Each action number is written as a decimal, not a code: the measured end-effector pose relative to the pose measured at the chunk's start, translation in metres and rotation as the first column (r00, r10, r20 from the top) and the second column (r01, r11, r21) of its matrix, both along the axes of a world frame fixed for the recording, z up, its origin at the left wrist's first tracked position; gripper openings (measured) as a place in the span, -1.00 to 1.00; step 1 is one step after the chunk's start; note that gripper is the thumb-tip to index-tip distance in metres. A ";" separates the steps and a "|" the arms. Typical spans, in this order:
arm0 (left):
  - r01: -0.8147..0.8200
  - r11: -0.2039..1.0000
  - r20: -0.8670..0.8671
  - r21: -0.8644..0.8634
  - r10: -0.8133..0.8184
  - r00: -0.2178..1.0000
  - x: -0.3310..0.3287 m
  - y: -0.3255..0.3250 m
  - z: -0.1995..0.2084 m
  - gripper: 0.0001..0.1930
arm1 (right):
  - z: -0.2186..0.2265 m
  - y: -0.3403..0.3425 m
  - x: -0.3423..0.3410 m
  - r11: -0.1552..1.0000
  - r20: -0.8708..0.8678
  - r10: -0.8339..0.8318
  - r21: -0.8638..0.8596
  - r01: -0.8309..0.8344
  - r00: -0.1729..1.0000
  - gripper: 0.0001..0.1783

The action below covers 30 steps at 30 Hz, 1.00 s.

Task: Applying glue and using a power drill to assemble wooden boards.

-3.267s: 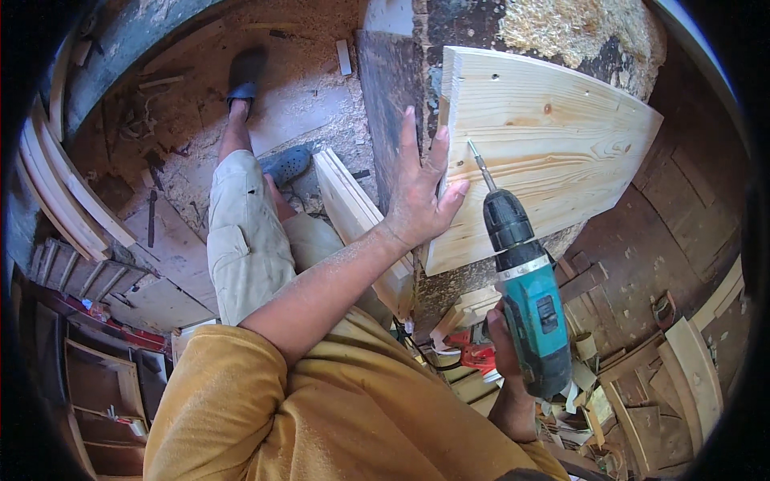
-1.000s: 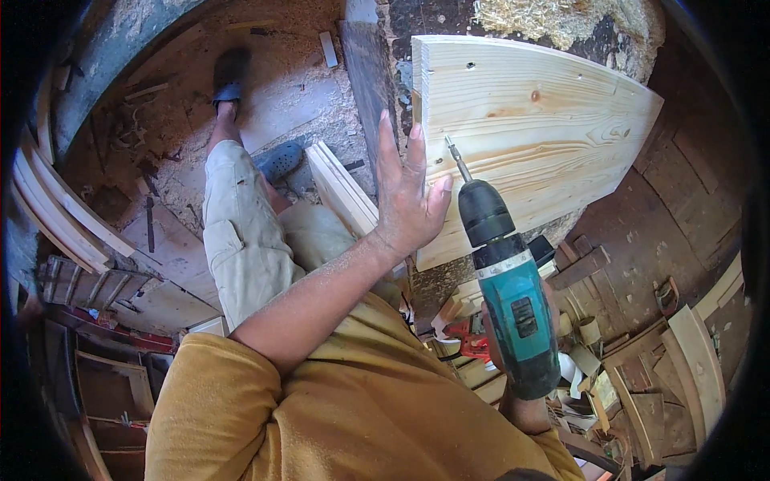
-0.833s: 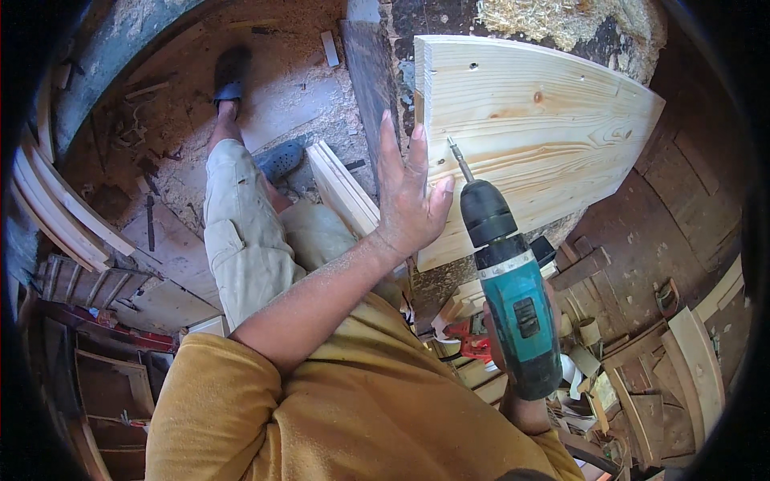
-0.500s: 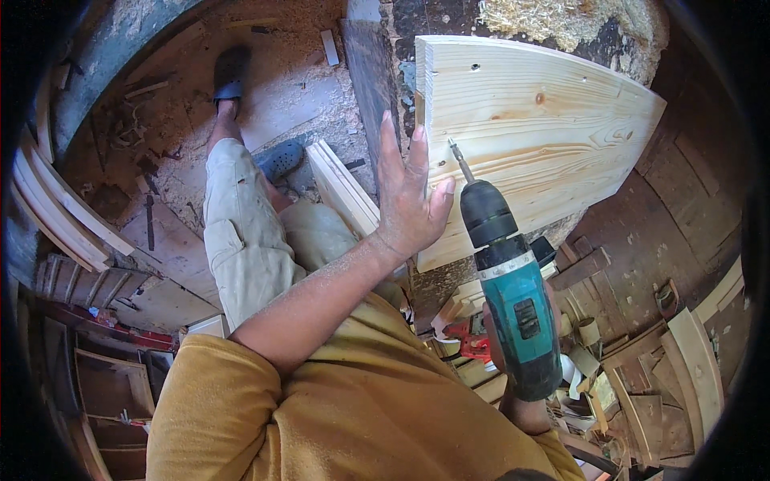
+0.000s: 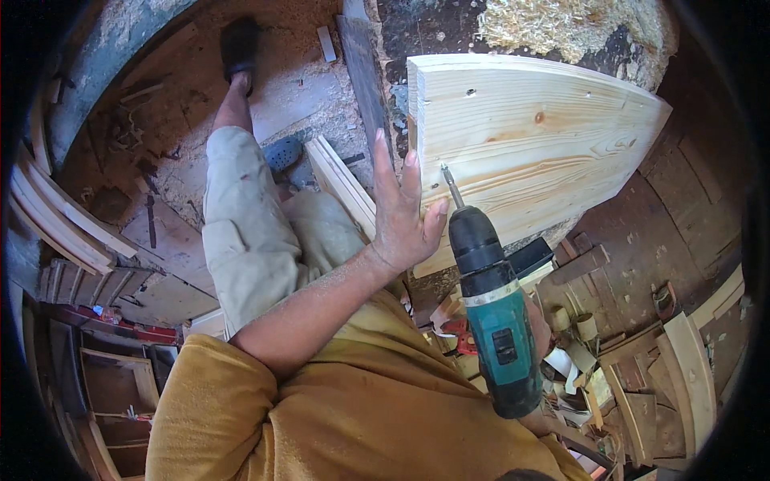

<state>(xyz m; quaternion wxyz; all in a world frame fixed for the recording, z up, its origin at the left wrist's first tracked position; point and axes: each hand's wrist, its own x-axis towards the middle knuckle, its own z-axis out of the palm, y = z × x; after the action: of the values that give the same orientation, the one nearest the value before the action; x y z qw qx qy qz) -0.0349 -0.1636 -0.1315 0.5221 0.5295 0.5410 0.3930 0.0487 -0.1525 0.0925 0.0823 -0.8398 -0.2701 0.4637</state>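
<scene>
A pale, knotty wooden panel [image 5: 553, 120] with a curved far edge lies on the dark bench. My right hand [image 5: 539, 325], mostly hidden behind the tool, grips a teal and black cordless drill [image 5: 505, 337]. A slim driver bit [image 5: 453, 189] points from its chuck to the panel near the left edge. A small screw [image 5: 444, 169] seems to sit at the bit's tip, with its tip at the wood. My left hand [image 5: 399, 228] is open, fingers stretched out along the panel's left edge, palm dusted with sawdust; the thumb rests by the panel's face.
Wood shavings [image 5: 545, 28] are heaped on the bench's far side. Narrow boards [image 5: 341, 180] lean beside my leg. Curved wooden strips [image 5: 68, 212] stand at the left, and offcuts [image 5: 634, 409] clutter the lower right. A red tool [image 5: 459, 335] lies partly hidden behind the drill.
The drill has shifted a little left and nearer to me, its bit still at the panel. In the picture the panel's left end and my left hand sit slightly lower; a foot has moved.
</scene>
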 end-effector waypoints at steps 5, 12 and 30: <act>0.021 0.999 0.015 -0.032 -0.021 1.000 -0.001 0.002 0.003 -0.20 | -0.001 -0.006 0.014 0.832 0.234 0.521 0.076 -0.550 0.821 -0.61; 0.038 0.997 0.016 -0.074 -0.036 0.999 -0.003 0.000 0.005 -0.19 | 0.011 -0.021 0.023 0.896 0.108 0.328 -0.350 -0.273 0.939 -0.56; 0.038 0.995 0.009 -0.088 -0.038 0.999 -0.003 0.000 0.004 -0.19 | 0.001 0.007 0.018 0.780 0.127 0.624 -0.054 -0.623 0.771 -0.46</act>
<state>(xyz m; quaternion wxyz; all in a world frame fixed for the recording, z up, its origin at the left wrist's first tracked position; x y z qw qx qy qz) -0.0383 -0.1637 -0.1277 0.5540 0.5148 0.5458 0.3607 0.0666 -0.1452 0.0937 -0.0985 -0.7330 -0.5363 0.4067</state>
